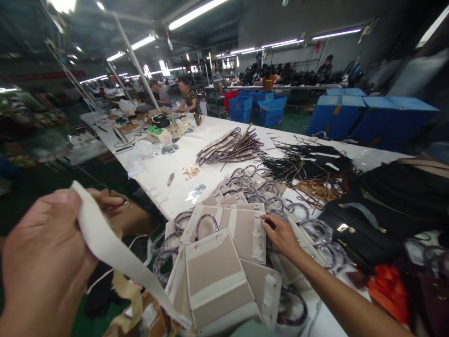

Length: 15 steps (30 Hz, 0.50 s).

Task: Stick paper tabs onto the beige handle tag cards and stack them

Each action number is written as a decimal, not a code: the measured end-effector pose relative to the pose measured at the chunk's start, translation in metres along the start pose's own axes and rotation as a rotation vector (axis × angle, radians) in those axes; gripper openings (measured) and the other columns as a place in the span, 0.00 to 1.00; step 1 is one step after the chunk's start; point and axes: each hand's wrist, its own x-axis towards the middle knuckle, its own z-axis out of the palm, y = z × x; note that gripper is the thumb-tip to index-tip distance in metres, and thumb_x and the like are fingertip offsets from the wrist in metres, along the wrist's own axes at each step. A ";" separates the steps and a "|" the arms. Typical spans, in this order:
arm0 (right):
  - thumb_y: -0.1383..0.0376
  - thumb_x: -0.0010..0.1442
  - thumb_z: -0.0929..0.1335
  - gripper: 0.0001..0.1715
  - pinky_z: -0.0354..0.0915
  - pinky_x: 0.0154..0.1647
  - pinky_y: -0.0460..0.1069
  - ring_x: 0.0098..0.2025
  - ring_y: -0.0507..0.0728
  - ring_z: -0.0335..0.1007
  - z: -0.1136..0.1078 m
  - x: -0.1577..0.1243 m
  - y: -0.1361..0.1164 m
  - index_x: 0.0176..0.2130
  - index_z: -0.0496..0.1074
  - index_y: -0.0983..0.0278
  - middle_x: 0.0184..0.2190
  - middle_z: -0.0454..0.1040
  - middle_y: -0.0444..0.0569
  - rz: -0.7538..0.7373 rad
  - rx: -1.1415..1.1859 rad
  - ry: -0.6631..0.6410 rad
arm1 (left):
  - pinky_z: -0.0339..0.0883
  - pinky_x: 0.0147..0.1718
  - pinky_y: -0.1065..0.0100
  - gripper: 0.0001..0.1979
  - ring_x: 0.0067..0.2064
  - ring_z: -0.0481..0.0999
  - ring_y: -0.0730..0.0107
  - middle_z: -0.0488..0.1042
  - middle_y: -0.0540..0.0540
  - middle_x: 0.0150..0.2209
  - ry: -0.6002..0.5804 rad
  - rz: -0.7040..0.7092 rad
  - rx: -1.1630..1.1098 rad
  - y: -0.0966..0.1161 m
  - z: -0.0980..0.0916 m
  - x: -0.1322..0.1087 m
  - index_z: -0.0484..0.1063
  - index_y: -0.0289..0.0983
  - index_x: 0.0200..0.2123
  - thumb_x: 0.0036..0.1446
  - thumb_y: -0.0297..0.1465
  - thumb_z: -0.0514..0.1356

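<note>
Close to the camera, my left hand (49, 248) is closed on a white strip (115, 248), pinched near its upper end. The strip hangs down and right toward a pile of beige panels. My right hand (282, 232) has its fingertips pinched at the right edge of a beige panel (240, 229), beside small metal studs. In front lies another beige panel (213, 274) with a pale band across it. Dark, wrapped ring handles (206, 224) lie among the panels and stick out around them.
Further along the white table (164, 173) are gold-coloured bits (191, 172), a bundle of beige strips (231, 147) and black cords (308, 161). A black bag (354, 229) is at the right. Blue bins (336, 117) and several co-workers are beyond.
</note>
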 end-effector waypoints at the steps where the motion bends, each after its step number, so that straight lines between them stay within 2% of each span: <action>1: 0.58 0.65 0.66 0.15 0.67 0.50 0.55 0.44 0.60 0.73 -0.006 -0.004 -0.014 0.46 0.77 0.62 0.41 0.78 0.51 0.010 0.034 0.026 | 0.72 0.26 0.69 0.14 0.31 0.77 0.68 0.78 0.55 0.31 -0.095 0.014 0.039 0.004 0.010 -0.010 0.73 0.40 0.35 0.61 0.44 0.62; 2: 0.57 0.64 0.66 0.15 0.67 0.49 0.54 0.43 0.59 0.73 -0.012 -0.009 -0.029 0.46 0.77 0.61 0.41 0.78 0.50 0.020 0.071 0.036 | 0.64 0.18 0.72 0.18 0.23 0.71 0.70 0.77 0.52 0.26 -0.208 -0.029 0.110 0.003 0.023 -0.024 0.74 0.39 0.30 0.58 0.49 0.63; 3: 0.56 0.64 0.67 0.16 0.68 0.47 0.53 0.43 0.59 0.73 -0.018 -0.014 -0.044 0.47 0.77 0.61 0.40 0.78 0.50 0.028 0.111 0.021 | 0.59 0.16 0.72 0.22 0.20 0.68 0.70 0.75 0.51 0.22 -0.373 -0.077 0.172 -0.003 0.038 -0.042 0.74 0.38 0.27 0.57 0.52 0.62; 5: 0.55 0.63 0.69 0.18 0.68 0.45 0.52 0.42 0.58 0.73 -0.025 -0.027 -0.070 0.50 0.77 0.59 0.41 0.78 0.48 0.043 0.195 -0.072 | 0.62 0.23 0.71 0.22 0.25 0.68 0.70 0.71 0.51 0.22 -0.690 -0.087 0.202 -0.028 0.070 -0.082 0.72 0.38 0.23 0.57 0.49 0.63; 7: 0.57 0.61 0.71 0.22 0.68 0.45 0.50 0.41 0.57 0.73 -0.028 -0.038 -0.087 0.54 0.76 0.57 0.42 0.78 0.47 0.055 0.257 -0.184 | 0.60 0.26 0.71 0.21 0.27 0.66 0.71 0.68 0.53 0.22 -0.906 -0.127 0.160 -0.059 0.098 -0.122 0.69 0.37 0.23 0.59 0.48 0.61; 9: 0.59 0.60 0.72 0.18 0.67 0.43 0.49 0.40 0.56 0.73 -0.027 -0.046 -0.091 0.51 0.77 0.57 0.40 0.78 0.45 0.065 0.280 -0.242 | 0.57 0.26 0.70 0.22 0.26 0.64 0.71 0.65 0.53 0.21 -1.013 -0.191 0.114 -0.087 0.119 -0.152 0.67 0.38 0.22 0.60 0.47 0.60; 11: 0.60 0.61 0.71 0.09 0.66 0.39 0.48 0.36 0.55 0.72 -0.024 -0.049 -0.087 0.40 0.80 0.59 0.34 0.78 0.44 0.079 0.263 -0.246 | 0.56 0.26 0.70 0.22 0.26 0.63 0.71 0.64 0.54 0.20 -1.076 -0.241 0.098 -0.106 0.131 -0.170 0.65 0.38 0.21 0.60 0.47 0.59; 12: 0.60 0.62 0.70 0.08 0.65 0.37 0.48 0.35 0.55 0.71 -0.023 -0.049 -0.083 0.35 0.79 0.60 0.31 0.77 0.44 0.091 0.246 -0.237 | 0.56 0.26 0.69 0.22 0.26 0.64 0.71 0.65 0.53 0.21 -1.097 -0.253 0.089 -0.112 0.133 -0.175 0.66 0.37 0.21 0.60 0.47 0.60; 14: 0.61 0.62 0.69 0.10 0.63 0.35 0.47 0.33 0.55 0.71 -0.022 -0.048 -0.074 0.30 0.78 0.61 0.29 0.76 0.44 0.123 0.213 -0.212 | 0.62 0.30 0.69 0.15 0.31 0.71 0.67 0.74 0.51 0.27 -1.119 -0.240 0.055 -0.117 0.136 -0.176 0.73 0.37 0.28 0.58 0.43 0.63; 15: 0.62 0.61 0.69 0.09 0.63 0.36 0.47 0.34 0.55 0.71 -0.023 -0.046 -0.070 0.31 0.78 0.61 0.29 0.76 0.44 0.138 0.197 -0.203 | 0.66 0.36 0.68 0.11 0.36 0.74 0.65 0.79 0.49 0.33 -1.125 -0.220 0.033 -0.118 0.136 -0.174 0.76 0.37 0.35 0.56 0.39 0.65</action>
